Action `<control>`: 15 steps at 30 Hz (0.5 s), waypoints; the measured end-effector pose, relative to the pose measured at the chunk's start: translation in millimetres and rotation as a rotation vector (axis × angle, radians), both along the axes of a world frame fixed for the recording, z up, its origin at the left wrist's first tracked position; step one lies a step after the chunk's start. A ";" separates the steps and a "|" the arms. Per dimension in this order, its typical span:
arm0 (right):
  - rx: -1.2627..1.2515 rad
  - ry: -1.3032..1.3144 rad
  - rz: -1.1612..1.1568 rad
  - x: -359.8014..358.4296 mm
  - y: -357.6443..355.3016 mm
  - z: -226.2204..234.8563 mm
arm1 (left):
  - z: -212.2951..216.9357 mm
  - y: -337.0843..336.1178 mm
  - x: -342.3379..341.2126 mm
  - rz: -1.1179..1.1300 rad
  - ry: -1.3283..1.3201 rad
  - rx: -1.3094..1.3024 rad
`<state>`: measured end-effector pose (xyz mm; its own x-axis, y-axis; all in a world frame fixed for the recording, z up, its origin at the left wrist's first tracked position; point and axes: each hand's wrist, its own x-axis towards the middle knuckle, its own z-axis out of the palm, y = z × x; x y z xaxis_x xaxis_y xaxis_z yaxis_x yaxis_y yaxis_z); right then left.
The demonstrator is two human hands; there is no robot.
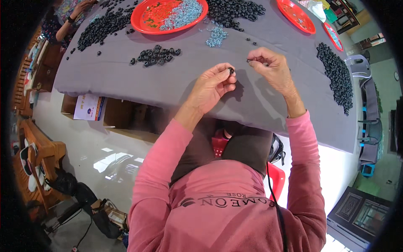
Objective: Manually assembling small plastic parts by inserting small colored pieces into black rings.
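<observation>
Above the near part of the grey-covered table, my left hand pinches a round black bead between thumb and fingertip. Slightly farther off and to the right is my right hand, its thumb and forefinger pressed together on a tiny dark thing too small to name. The two hands are apart. A small group of black beads lies on the cloth left of my hands. Beyond them, clear bluish small beads are scattered, with a few loose black ones near my right hand.
A red tray holds clear and coloured bits at the far side. Large heaps of black beads spread beside it and along the right edge. Another red tray stands far right. Another person's arm shows at far left.
</observation>
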<state>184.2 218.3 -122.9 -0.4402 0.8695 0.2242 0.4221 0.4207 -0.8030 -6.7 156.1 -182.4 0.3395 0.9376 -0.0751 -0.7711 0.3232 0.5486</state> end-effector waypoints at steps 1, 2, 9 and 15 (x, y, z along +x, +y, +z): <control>0.001 -0.001 0.002 0.2 0.7 -1.6 | -0.1 0.4 0.5 0.002 -0.001 0.001; -0.009 -0.008 -0.014 1.3 1.6 -3.6 | -0.3 0.9 1.2 0.000 0.001 0.004; 0.060 -0.330 -0.102 16.0 8.0 -10.6 | -1.8 -1.1 -0.8 -0.014 -0.028 0.029; 0.258 -0.456 0.018 24.4 28.2 -19.6 | -4.4 -2.3 0.3 0.006 -0.051 0.026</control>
<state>208.6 246.5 -142.5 -0.5575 0.8027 0.2117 0.6957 0.5909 -0.4085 -6.4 153.7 -186.8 0.3367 0.9410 -0.0335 -0.8003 0.3048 0.5163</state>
